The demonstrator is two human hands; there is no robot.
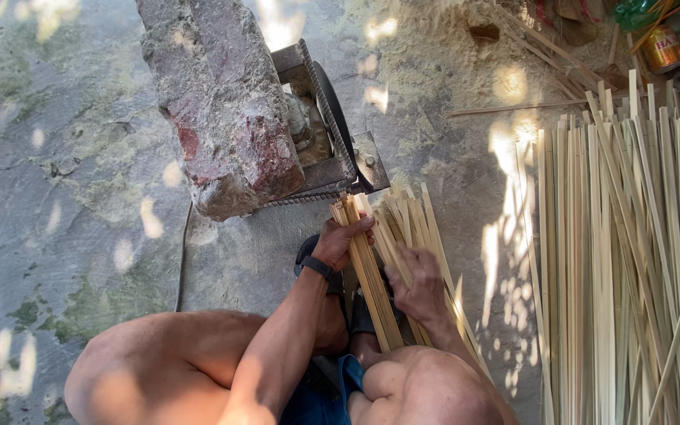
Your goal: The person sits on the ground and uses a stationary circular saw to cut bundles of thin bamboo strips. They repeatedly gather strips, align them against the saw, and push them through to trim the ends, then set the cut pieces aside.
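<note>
I look down at my bare knees and both hands over a concrete floor. My left hand (340,240), with a black wristband, is closed around a tight bundle of pale bamboo strips (371,279), its far end close to the machine. My right hand (419,287) grips more loose bamboo strips (408,224) fanned just to the right of that bundle. The strips point toward a small metal cutting machine (340,149) with a dark wheel, weighted by a big rough stone block (218,102).
A large pile of long split bamboo strips (631,267) lies along the right side. Metal cans (674,47) and scrap sticks sit at the top right corner. A dark cable (182,260) runs from the machine across the floor to my left.
</note>
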